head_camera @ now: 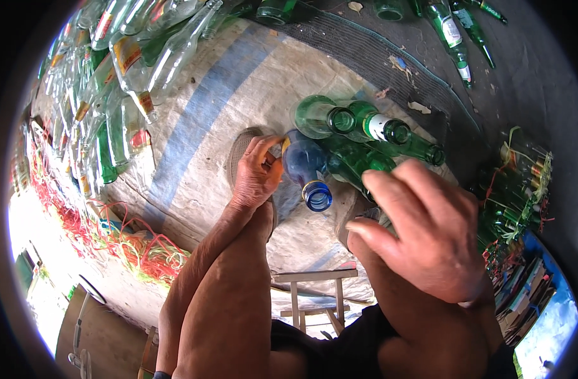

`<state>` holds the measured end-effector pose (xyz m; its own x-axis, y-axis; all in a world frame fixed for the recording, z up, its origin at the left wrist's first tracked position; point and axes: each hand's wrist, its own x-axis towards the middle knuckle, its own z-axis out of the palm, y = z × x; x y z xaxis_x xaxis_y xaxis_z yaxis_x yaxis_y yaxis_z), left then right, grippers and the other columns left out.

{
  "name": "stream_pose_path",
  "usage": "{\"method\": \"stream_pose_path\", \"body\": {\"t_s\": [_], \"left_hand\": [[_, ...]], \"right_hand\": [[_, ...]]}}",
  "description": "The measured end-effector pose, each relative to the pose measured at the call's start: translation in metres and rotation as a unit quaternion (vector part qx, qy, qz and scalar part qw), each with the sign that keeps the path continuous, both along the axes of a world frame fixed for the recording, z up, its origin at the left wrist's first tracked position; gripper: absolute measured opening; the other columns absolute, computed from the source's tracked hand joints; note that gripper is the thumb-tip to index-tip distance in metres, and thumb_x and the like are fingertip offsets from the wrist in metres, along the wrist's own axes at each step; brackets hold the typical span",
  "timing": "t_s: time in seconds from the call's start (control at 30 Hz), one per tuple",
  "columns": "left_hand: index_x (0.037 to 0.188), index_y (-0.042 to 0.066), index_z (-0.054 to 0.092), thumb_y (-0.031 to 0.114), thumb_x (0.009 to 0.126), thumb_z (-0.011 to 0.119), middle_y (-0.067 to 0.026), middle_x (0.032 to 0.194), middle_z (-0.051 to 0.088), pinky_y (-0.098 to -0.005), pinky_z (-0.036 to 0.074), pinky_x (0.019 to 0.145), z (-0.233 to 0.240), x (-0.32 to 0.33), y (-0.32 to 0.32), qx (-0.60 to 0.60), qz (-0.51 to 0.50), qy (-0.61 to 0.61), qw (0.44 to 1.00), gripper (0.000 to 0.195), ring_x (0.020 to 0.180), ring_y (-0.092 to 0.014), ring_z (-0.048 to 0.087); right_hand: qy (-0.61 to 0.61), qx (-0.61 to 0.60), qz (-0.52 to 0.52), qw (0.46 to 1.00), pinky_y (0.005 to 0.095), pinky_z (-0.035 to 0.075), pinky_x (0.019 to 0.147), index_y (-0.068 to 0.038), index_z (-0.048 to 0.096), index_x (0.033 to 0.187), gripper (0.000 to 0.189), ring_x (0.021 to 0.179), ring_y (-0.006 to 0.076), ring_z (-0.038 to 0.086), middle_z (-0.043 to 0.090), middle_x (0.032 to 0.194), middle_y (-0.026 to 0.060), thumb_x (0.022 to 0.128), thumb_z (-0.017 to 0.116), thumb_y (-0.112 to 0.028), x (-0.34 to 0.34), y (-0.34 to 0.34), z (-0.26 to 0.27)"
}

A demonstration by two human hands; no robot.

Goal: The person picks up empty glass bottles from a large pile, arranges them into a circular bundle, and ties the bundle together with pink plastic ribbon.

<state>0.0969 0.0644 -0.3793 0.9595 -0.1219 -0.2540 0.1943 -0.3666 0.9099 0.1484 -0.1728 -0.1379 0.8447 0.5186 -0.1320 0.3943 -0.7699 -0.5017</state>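
A blue glass bottle (304, 158) stands between my feet, its open mouth towards me. Against its left side are the fingertips of my left hand (258, 175); whether they grip it I cannot tell. My right hand (424, 232) is raised above my right knee, slightly blurred, with fingers apart and nothing visible in it. Just beyond it are a pale green glass bottle (312, 116), a green glass bottle with a white label (375, 124) and darker green bottles (346, 154), some lying down. My right hand partly hides the nearest of these.
Clear glass bottles (128, 61) are heaped at left, beside tangled red and green plastic strips (128, 251). More green bottles (452, 38) lie at upper right. A tied bundle of bottles (511, 189) stands at right, near stacked cardboard (526, 289). Below me is a wooden stool (315, 275).
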Motion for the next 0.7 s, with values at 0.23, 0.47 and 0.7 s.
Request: {"method": "stream_pose_path", "body": {"t_s": [0.23, 0.47, 0.7], "left_hand": [[0.122, -0.001, 0.063, -0.014, 0.082, 0.057, -0.0123, 0.116, 0.061, -0.0242, 0.056, 0.064, -0.002, 0.000, -0.002, -0.012, 0.002, 0.005, 1.000, 0.043, 0.075, -0.014, 0.068], [0.124, 0.000, 0.062, -0.015, 0.082, 0.058, -0.0113, 0.115, 0.062, -0.0247, 0.056, 0.064, -0.013, -0.003, 0.001, -0.035, 0.006, -0.005, 0.999, 0.044, 0.072, -0.013, 0.066], [0.124, 0.000, 0.063, -0.016, 0.082, 0.057, -0.0111, 0.114, 0.062, -0.0249, 0.056, 0.063, -0.017, -0.004, 0.001, -0.051, 0.010, -0.017, 0.999, 0.045, 0.071, -0.013, 0.063]], "right_hand": [[0.038, -0.097, -0.011, 0.995, 0.0410, 0.052, 0.068, -0.007, 0.064, 0.114, 0.051, 0.081, 0.0296, 0.065, 0.061, 0.101, 0.0070, 0.070, 0.085, -0.024, -0.002, -0.012, -0.004], [-0.048, -0.069, 0.017, 0.996, 0.0375, 0.053, 0.065, -0.008, 0.065, 0.107, 0.036, 0.076, 0.0254, 0.065, 0.060, 0.088, 0.0057, 0.076, 0.080, -0.019, -0.013, -0.015, -0.041], [-0.046, -0.045, 0.027, 0.998, 0.0382, 0.053, 0.063, -0.005, 0.065, 0.106, 0.035, 0.074, 0.0268, 0.064, 0.060, 0.086, 0.0074, 0.076, 0.079, -0.014, -0.014, -0.016, -0.045]]}}
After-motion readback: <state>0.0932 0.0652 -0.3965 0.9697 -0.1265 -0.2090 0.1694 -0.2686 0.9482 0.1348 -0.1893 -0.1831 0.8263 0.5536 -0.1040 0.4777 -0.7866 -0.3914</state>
